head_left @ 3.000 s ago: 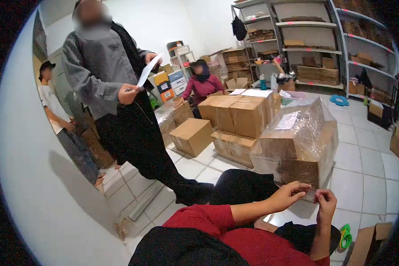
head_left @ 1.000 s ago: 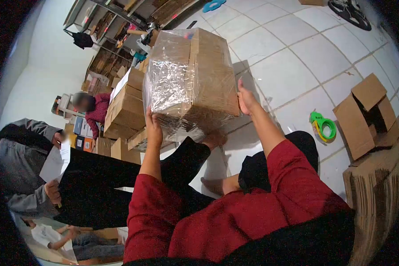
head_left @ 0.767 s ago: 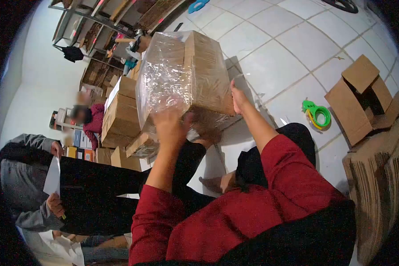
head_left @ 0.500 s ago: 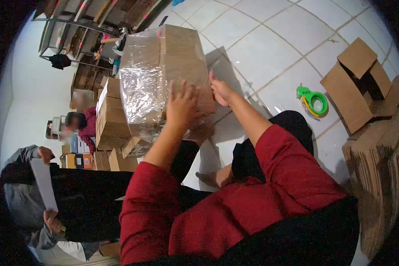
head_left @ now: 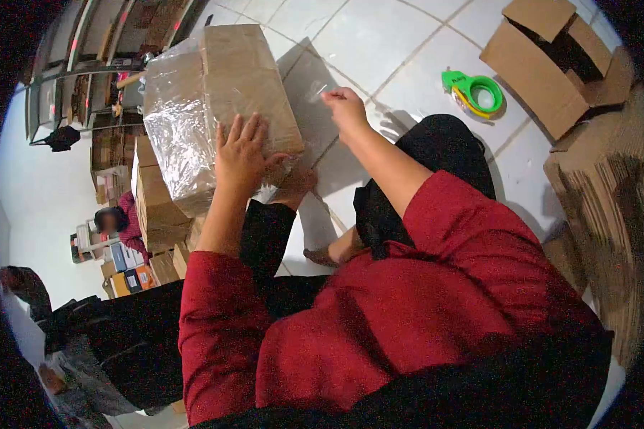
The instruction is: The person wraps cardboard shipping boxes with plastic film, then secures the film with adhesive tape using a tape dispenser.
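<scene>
A large cardboard box (head_left: 243, 68) wrapped in shiny clear plastic stands tilted in view ahead of me. My left hand (head_left: 240, 154) lies on its near face, fingers spread. To the right of the box, apart from it, my right hand (head_left: 347, 113) is closed in a pinch. A small see-through strip, which looks like clear tape (head_left: 318, 90), glints at its fingertips; its full outline is hard to make out. On the floor further right lies a green tape dispenser (head_left: 472, 93) with a yellow part.
An opened cardboard box (head_left: 537, 75) sits at the right, beside a stack of flattened cardboard (head_left: 601, 214). More boxes (head_left: 161, 204) and shelves (head_left: 79, 68) fill the left. One person (head_left: 125, 225) is behind the boxes; another in dark clothes (head_left: 114, 343) is at lower left.
My right hand has come off the box's right edge and now pinches beside it. My left hand still rests on the box. The view has shifted, moving the scene left and up.
</scene>
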Available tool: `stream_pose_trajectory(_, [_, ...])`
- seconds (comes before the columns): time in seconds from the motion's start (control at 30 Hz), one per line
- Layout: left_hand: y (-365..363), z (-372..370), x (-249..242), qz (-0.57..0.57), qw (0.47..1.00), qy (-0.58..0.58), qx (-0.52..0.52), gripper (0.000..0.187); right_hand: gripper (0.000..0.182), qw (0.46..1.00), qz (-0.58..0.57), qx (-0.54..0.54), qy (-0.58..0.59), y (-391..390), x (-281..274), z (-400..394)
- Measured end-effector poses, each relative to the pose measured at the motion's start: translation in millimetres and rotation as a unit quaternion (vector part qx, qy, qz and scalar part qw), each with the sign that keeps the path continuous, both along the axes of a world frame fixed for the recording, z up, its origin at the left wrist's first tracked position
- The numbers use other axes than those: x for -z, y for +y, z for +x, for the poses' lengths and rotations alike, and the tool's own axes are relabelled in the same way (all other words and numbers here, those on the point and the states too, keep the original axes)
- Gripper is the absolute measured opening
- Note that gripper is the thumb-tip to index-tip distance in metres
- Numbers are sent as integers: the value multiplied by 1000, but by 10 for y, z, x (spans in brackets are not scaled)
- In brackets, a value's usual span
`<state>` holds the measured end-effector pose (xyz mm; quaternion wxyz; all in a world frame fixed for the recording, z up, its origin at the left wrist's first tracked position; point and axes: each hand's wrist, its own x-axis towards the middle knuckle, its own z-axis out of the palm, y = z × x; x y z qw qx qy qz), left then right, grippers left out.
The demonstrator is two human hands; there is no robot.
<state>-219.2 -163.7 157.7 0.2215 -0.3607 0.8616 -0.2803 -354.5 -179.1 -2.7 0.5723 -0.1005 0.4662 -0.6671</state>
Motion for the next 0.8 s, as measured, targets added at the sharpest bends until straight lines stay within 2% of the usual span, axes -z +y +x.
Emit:
stream_pose_trajectory(0.23, [-10,46,0,6,1000,-16,-7,69,17,988,-68,-107,-90,369,-125,-114])
stream_pose_trajectory(0.3, [-31,73,10,2,1000,-26,-1,69,10,928,-174,-201,-259,411,-163,-109])
stream_pose_trajectory(0.33, [-23,92,13,1,1000,-26,-2,69,10,928,-175,-203,-259,434,-174,-105])
stream_pose_trajectory(0.4, [-30,104,17,-6,1000,-9,18,70,11,883,-209,-293,-301,443,-187,-120])
stream_pose_trajectory(0.5, [-58,112,43,13,999,28,14,69,12,884,-181,-338,-266,428,-57,-39])
stream_pose_trajectory(0.63, [-72,137,70,-7,1000,4,7,70,13,899,-187,-331,-217,427,-16,57])
stream_pose_trajectory(0.7, [-64,133,55,-11,1000,-4,17,71,16,941,-135,-274,-143,453,-30,114])
stream_pose_trajectory(0.73, [-63,128,47,-12,1000,-2,17,71,16,942,-135,-274,-142,455,-32,140])
stream_pose_trajectory(0.8, [-52,124,38,-16,1000,-15,16,72,18,960,-91,-210,-163,457,-2,206])
